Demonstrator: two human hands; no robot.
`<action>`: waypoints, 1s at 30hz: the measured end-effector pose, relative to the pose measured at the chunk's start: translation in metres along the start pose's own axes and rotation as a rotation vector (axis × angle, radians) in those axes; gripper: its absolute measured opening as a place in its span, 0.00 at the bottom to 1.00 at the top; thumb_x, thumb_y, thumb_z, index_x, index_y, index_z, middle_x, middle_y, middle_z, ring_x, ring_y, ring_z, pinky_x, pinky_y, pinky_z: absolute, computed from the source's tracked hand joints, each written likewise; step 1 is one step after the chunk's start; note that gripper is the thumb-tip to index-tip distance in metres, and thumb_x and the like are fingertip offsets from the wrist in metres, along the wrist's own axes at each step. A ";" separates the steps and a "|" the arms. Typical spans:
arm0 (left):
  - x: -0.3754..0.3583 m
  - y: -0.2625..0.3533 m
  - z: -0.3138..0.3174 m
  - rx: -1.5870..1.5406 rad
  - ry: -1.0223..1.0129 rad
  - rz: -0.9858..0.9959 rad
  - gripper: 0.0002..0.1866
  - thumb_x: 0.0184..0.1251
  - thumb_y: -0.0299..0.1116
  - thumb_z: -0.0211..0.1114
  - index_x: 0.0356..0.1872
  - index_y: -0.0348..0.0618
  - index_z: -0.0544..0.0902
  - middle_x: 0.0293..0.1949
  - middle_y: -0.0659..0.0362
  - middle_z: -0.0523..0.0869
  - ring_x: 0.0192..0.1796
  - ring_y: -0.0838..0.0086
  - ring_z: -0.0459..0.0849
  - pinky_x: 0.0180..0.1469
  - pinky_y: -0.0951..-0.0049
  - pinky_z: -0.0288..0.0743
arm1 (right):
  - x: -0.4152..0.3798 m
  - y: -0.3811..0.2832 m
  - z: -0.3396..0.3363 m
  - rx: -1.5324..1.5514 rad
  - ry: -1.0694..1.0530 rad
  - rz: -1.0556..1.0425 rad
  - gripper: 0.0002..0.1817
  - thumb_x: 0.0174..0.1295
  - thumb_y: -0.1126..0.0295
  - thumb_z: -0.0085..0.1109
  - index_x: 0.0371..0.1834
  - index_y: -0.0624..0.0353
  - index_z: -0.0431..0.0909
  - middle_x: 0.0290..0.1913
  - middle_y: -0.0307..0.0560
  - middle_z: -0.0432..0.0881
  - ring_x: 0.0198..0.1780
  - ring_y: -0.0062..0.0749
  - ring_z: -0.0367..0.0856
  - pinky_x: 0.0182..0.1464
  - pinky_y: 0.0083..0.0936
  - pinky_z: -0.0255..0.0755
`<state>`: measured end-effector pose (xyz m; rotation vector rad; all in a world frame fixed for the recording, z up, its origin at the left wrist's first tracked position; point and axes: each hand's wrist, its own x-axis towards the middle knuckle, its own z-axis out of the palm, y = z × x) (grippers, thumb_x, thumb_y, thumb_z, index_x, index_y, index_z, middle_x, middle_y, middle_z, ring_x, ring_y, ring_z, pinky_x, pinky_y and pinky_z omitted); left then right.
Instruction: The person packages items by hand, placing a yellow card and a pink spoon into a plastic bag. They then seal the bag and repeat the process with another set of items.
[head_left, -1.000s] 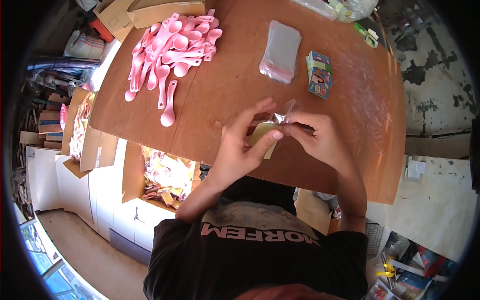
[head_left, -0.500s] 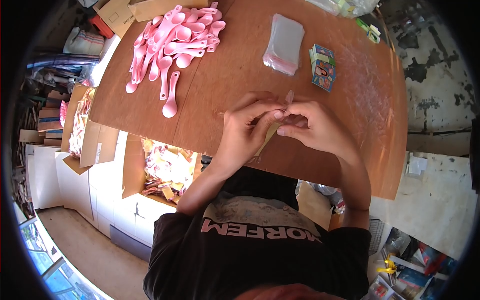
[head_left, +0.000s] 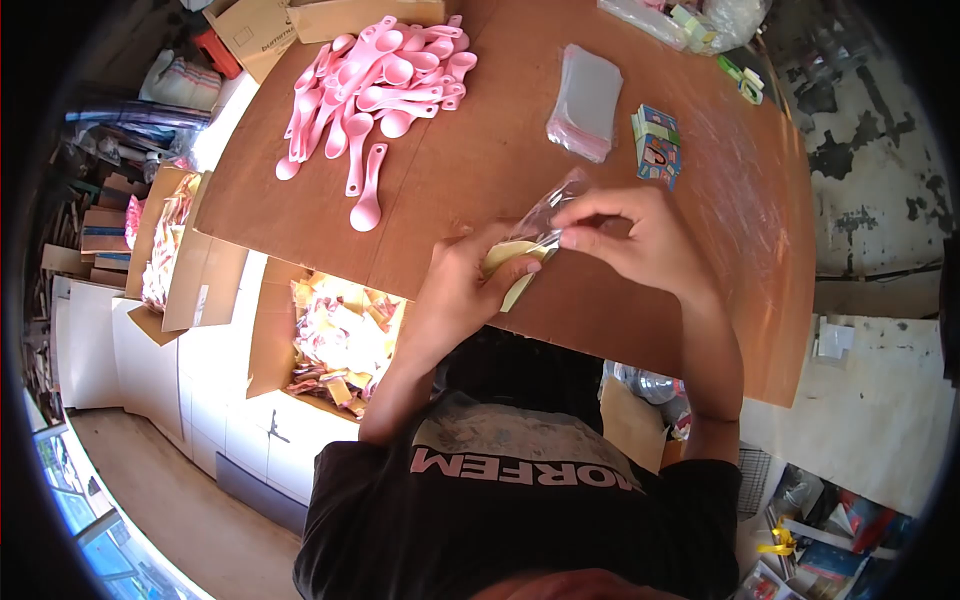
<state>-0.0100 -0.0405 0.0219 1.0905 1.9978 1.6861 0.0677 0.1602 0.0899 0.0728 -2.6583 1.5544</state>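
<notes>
My left hand is closed on a pale yellow card, thumb across its front, at the near edge of the table. A clear plastic bag stretches up from the card, overlapping its upper part. My right hand pinches the bag's side between thumb and fingertips. Beyond my hands lie a stack of flat clear bags and a bundle of printed blue cards. Pink measuring spoons are heaped at the far left, one single spoon lying closest to me.
Below the brown table, an open carton holds many packets. Another filled carton stands further left. Crumpled clear plastic film covers the table's right side. Green-handled scissors lie near the far right edge.
My hands have moved apart, with the left going down and left. More of the clear bag and yellow card now shows between them. The view has shifted slightly.
</notes>
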 end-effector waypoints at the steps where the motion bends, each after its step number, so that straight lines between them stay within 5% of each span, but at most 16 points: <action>1: -0.004 -0.002 -0.005 0.022 -0.002 -0.093 0.18 0.59 0.27 0.73 0.50 0.36 0.82 0.41 0.51 0.88 0.41 0.78 0.86 0.41 0.76 0.79 | 0.012 -0.003 -0.006 -0.089 0.036 -0.047 0.06 0.61 0.76 0.66 0.38 0.66 0.84 0.31 0.40 0.85 0.34 0.18 0.81 0.38 0.16 0.74; 5: -0.011 -0.026 -0.014 -0.122 0.144 -0.098 0.14 0.62 0.27 0.71 0.48 0.35 0.82 0.33 0.59 0.89 0.34 0.81 0.85 0.37 0.78 0.78 | 0.079 0.026 -0.005 -0.098 0.320 -0.103 0.06 0.63 0.74 0.64 0.40 0.64 0.84 0.31 0.36 0.85 0.33 0.12 0.79 0.36 0.12 0.71; 7: -0.013 -0.025 -0.023 -0.131 0.142 -0.158 0.14 0.63 0.27 0.71 0.48 0.34 0.82 0.34 0.59 0.88 0.35 0.81 0.84 0.38 0.78 0.78 | 0.117 0.049 0.004 -0.202 0.292 -0.129 0.07 0.62 0.73 0.65 0.42 0.64 0.83 0.30 0.37 0.85 0.31 0.16 0.79 0.34 0.15 0.72; 9: -0.016 -0.024 -0.030 -0.142 0.147 -0.219 0.14 0.63 0.27 0.71 0.48 0.34 0.82 0.34 0.58 0.88 0.35 0.81 0.84 0.38 0.78 0.78 | 0.150 0.056 0.021 -0.347 0.317 -0.192 0.10 0.57 0.70 0.66 0.42 0.58 0.85 0.34 0.43 0.86 0.34 0.31 0.84 0.40 0.28 0.77; 15: -0.021 -0.032 -0.048 -0.146 0.190 -0.191 0.14 0.63 0.28 0.71 0.48 0.34 0.82 0.34 0.57 0.88 0.37 0.81 0.84 0.39 0.79 0.78 | 0.201 0.056 0.058 -0.791 0.129 -0.530 0.18 0.49 0.66 0.71 0.45 0.55 0.84 0.45 0.42 0.81 0.45 0.36 0.81 0.42 0.34 0.79; 19: -0.017 -0.036 -0.055 -0.131 0.192 -0.149 0.15 0.64 0.28 0.71 0.48 0.34 0.81 0.34 0.57 0.88 0.36 0.80 0.85 0.38 0.78 0.78 | 0.203 0.067 0.066 -1.073 0.145 -0.484 0.13 0.51 0.71 0.67 0.41 0.56 0.84 0.41 0.40 0.81 0.46 0.37 0.80 0.41 0.34 0.79; 23: -0.015 -0.037 -0.056 -0.371 0.155 -0.249 0.15 0.63 0.28 0.71 0.49 0.36 0.82 0.34 0.59 0.87 0.36 0.82 0.83 0.38 0.79 0.77 | 0.198 0.068 0.060 -0.863 0.374 -0.678 0.09 0.57 0.74 0.64 0.41 0.57 0.83 0.38 0.43 0.83 0.39 0.33 0.83 0.39 0.29 0.80; 27: -0.012 -0.033 -0.055 -0.461 0.112 -0.259 0.14 0.64 0.28 0.71 0.50 0.39 0.82 0.35 0.62 0.87 0.37 0.84 0.81 0.40 0.80 0.75 | 0.157 0.033 0.040 -0.274 0.554 -0.269 0.05 0.65 0.76 0.57 0.40 0.61 0.82 0.34 0.44 0.86 0.28 0.28 0.85 0.33 0.22 0.80; 30: -0.010 -0.035 -0.048 -0.470 0.090 -0.254 0.15 0.64 0.29 0.71 0.51 0.40 0.82 0.39 0.62 0.87 0.40 0.85 0.81 0.42 0.80 0.75 | 0.128 0.036 0.015 -0.039 0.572 -0.233 0.09 0.70 0.70 0.55 0.49 0.57 0.82 0.36 0.45 0.87 0.34 0.33 0.88 0.36 0.18 0.80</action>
